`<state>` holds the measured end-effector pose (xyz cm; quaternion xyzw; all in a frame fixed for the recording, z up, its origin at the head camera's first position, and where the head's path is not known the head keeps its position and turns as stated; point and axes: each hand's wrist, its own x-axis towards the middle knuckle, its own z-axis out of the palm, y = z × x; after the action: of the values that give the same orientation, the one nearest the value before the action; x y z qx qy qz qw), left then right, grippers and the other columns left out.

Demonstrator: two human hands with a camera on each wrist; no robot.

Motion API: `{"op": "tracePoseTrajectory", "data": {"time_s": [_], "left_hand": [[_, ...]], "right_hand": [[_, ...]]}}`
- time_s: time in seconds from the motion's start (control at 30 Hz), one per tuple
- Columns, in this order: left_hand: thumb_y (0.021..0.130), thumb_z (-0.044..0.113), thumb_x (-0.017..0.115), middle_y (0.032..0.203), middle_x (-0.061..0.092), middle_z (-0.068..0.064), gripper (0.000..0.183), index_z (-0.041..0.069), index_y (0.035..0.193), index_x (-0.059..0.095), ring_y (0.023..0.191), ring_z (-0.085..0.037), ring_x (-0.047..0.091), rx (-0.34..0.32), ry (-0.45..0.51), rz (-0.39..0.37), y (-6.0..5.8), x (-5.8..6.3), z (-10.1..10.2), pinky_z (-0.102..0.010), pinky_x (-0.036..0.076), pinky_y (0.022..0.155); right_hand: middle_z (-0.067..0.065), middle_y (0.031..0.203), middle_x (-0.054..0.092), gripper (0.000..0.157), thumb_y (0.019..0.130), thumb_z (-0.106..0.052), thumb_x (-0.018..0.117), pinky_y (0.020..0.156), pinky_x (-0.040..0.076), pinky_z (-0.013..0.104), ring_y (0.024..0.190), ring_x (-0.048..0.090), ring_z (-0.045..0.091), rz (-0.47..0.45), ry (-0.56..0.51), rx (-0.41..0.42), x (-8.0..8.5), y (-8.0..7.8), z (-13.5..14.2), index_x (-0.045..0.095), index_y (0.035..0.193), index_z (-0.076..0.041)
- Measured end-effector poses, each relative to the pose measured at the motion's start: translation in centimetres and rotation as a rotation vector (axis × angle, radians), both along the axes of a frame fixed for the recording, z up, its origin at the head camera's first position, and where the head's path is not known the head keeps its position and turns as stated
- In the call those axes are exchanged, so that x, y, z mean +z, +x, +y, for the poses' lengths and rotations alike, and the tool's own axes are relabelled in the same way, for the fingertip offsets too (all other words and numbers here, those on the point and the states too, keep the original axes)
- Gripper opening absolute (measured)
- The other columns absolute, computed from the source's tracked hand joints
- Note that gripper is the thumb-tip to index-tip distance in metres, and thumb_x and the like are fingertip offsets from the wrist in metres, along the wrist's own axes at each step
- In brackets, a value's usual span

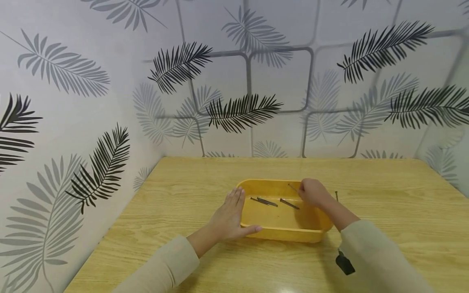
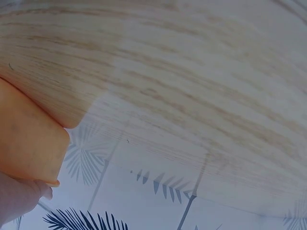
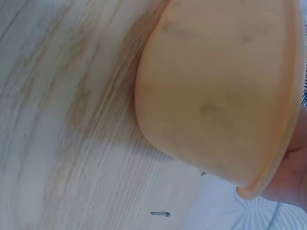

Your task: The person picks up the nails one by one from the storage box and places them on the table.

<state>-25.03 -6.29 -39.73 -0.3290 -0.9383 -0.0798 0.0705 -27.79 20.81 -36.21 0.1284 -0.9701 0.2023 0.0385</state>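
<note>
A yellow plastic tray (image 1: 286, 234) sits on the wooden table. Several dark metal nails (image 1: 267, 202) lie on its floor, one of them, a nail (image 1: 289, 204), nearer the middle. My left hand (image 1: 229, 215) rests against the tray's left end, fingers straight along the rim and thumb stretched over the front edge. Inside the tray's right part, my right hand (image 1: 314, 193) is curled and pinches a nail (image 1: 292, 187) that sticks out to the left; its fingertips are hidden. In the right wrist view, the tray's outer wall (image 3: 216, 96) covers most of that hand.
Another nail (image 3: 159, 213) stands upright on the table, right of the tray, behind my right wrist in the head view. The table (image 1: 198, 175) meets a leaf-patterned wall (image 1: 278, 134) at the back. A small dark object (image 1: 345, 263) shows beside the right sleeve.
</note>
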Motion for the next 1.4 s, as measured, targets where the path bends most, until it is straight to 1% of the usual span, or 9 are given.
{"op": "tracePoseTrajectory", "data": {"time_s": [0.1, 0.13, 0.27, 0.47, 0.6, 0.83, 1.0, 1.2, 1.4], "left_hand": [[0.068, 0.088, 0.000, 0.152, 0.015, -0.026, 0.125, -0.010, 0.144, 0.014, 0.142, -0.037, 0.013, -0.002, 0.002, -0.003, 0.0, 0.0, 0.0, -0.044, 0.019, 0.116], [0.069, 0.088, 0.000, 0.152, 0.015, -0.026, 0.125, -0.010, 0.144, 0.013, 0.142, -0.037, 0.013, -0.003, 0.002, -0.004, 0.0, 0.1, 0.0, -0.044, 0.018, 0.116], [0.069, 0.089, 0.001, 0.152, 0.015, -0.026, 0.125, -0.010, 0.145, 0.013, 0.143, -0.037, 0.013, -0.002, 0.004, -0.011, 0.1, 0.1, 0.0, -0.043, 0.018, 0.116], [0.068, 0.089, -0.001, 0.152, 0.016, -0.026, 0.126, -0.011, 0.144, 0.014, 0.143, -0.036, 0.013, 0.001, 0.003, -0.003, 0.0, 0.1, 0.0, -0.043, 0.018, 0.116], [0.067, 0.088, -0.002, 0.152, 0.016, -0.027, 0.127, -0.011, 0.144, 0.015, 0.142, -0.037, 0.013, 0.000, 0.002, 0.002, 0.0, 0.2, 0.0, -0.044, 0.018, 0.116], [0.070, 0.088, 0.003, 0.152, 0.016, -0.027, 0.124, -0.011, 0.144, 0.014, 0.142, -0.037, 0.014, -0.008, 0.013, -0.006, 0.2, 0.4, 0.0, -0.044, 0.019, 0.116], [0.072, 0.087, 0.006, 0.152, 0.015, -0.026, 0.122, -0.010, 0.144, 0.014, 0.142, -0.037, 0.014, 0.000, 0.010, -0.021, 0.4, 0.4, 0.0, -0.043, 0.019, 0.116], [0.068, 0.089, -0.001, 0.152, 0.015, -0.026, 0.127, -0.011, 0.144, 0.015, 0.142, -0.036, 0.014, 0.004, 0.015, -0.017, 0.3, 0.2, 0.1, -0.042, 0.019, 0.116], [0.067, 0.088, -0.003, 0.152, 0.015, -0.026, 0.126, -0.011, 0.144, 0.014, 0.143, -0.036, 0.013, 0.006, -0.006, -0.003, 0.2, 0.3, 0.0, -0.042, 0.018, 0.116]], "right_hand": [[0.014, 0.072, 0.058, 0.016, 0.088, -0.001, 0.051, 0.054, 0.042, 0.027, 0.060, 0.048, 0.017, 0.007, 0.005, -0.022, 0.2, 0.1, 0.2, 0.059, 0.081, 0.010], [0.015, 0.073, 0.058, 0.015, 0.088, -0.001, 0.050, 0.055, 0.042, 0.028, 0.061, 0.048, 0.018, 0.007, -0.001, -0.025, 0.2, 0.1, 0.3, 0.059, 0.082, 0.010], [0.014, 0.069, 0.056, 0.016, 0.088, -0.001, 0.050, 0.055, 0.040, 0.028, 0.059, 0.047, 0.018, 0.022, -0.022, -0.025, 0.4, 0.0, 0.7, 0.059, 0.078, 0.008], [0.018, 0.074, 0.060, 0.018, 0.089, -0.002, 0.050, 0.056, 0.043, 0.029, 0.061, 0.050, 0.019, 0.028, -0.059, -0.041, 0.9, 0.0, 1.1, 0.062, 0.083, 0.011], [0.017, 0.073, 0.059, 0.018, 0.089, -0.002, 0.051, 0.055, 0.043, 0.028, 0.061, 0.050, 0.019, 0.038, -0.075, -0.059, 1.3, 0.0, 1.2, 0.061, 0.083, 0.011], [0.017, 0.072, 0.058, 0.017, 0.089, -0.003, 0.052, 0.056, 0.043, 0.030, 0.062, 0.049, 0.020, 0.053, -0.093, -0.078, 1.7, 0.2, 1.6, 0.060, 0.081, 0.010], [0.017, 0.072, 0.058, 0.018, 0.088, -0.003, 0.051, 0.057, 0.044, 0.030, 0.062, 0.050, 0.020, 0.054, -0.108, -0.092, 1.7, 0.3, 1.9, 0.059, 0.080, 0.010], [0.010, 0.064, 0.052, 0.019, 0.088, -0.003, 0.050, 0.055, 0.038, 0.026, 0.058, 0.045, 0.016, 0.045, -0.120, -0.112, 1.7, 0.5, 2.5, 0.057, 0.073, 0.006], [0.010, 0.063, 0.053, 0.020, 0.088, -0.004, 0.049, 0.055, 0.039, 0.027, 0.057, 0.046, 0.017, 0.069, -0.119, -0.119, 1.9, 0.4, 3.4, 0.058, 0.072, 0.005]]}}
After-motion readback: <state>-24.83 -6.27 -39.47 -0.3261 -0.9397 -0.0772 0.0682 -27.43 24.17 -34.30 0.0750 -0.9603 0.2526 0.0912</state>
